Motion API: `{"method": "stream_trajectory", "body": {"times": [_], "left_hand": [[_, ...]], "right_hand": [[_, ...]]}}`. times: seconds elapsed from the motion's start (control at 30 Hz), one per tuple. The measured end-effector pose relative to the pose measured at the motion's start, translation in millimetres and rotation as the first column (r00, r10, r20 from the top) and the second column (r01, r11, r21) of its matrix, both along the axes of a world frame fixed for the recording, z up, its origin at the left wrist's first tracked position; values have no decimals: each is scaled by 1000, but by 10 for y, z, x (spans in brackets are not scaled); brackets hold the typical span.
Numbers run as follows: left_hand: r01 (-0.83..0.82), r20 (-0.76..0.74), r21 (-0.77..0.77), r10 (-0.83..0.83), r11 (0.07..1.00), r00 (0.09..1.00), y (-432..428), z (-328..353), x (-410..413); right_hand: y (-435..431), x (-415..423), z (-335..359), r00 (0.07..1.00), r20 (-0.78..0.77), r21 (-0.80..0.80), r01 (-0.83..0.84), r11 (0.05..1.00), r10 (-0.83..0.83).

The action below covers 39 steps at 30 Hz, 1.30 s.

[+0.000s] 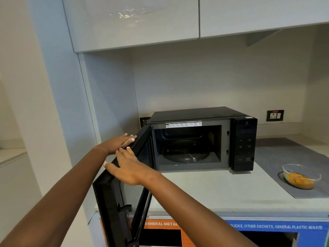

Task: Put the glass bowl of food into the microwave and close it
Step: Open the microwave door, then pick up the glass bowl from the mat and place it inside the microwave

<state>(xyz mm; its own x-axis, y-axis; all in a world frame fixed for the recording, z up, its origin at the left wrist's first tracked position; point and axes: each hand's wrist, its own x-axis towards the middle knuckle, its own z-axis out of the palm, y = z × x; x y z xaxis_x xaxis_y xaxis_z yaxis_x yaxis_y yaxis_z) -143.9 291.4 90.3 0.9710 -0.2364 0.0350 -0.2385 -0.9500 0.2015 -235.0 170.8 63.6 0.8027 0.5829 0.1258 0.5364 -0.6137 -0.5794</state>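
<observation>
A black microwave (pixel 243 139) stands on the counter with its door (pixel 114 198) swung wide open to the left. The cavity shows a bare glass turntable (pixel 185 154). My left hand (pixel 119 142) lies flat on the door's top edge near the hinge, fingers apart. My right hand (pixel 128 168) rests on the door's top edge a little nearer to me, fingers spread, thumb over the outer side. A glass bowl (pixel 301 175) of orange food sits on a grey mat at the right, well apart from both hands.
The grey mat (pixel 277 154) covers the counter (pixel 213 189) to the right of the microwave. A wall socket (pixel 275 115) is behind it. Upper cabinets (pixel 135 22) hang overhead. Waste-bin labels (pixel 277 226) run below the counter's front edge.
</observation>
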Motion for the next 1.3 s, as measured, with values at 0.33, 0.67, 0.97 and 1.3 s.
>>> {"method": "stream_trajectory", "body": {"times": [0.33,0.67,0.97,1.3], "left_hand": [[-92,-47,277,109,956,993,-412,368,-81],[-138,275,169,87,976,957,-1290,170,-56],[10,304,-233,63,972,951,-2224,-377,98],[14,-3,-769,-26,640,1000,-3816,-1032,344]], "right_hand": [[-407,49,-109,992,94,48,84,995,-88],[-1505,353,-176,851,323,-62,456,888,-415],[-2773,539,-348,724,254,-43,671,740,-641],[-4227,927,-686,614,20,108,783,612,-789]]}}
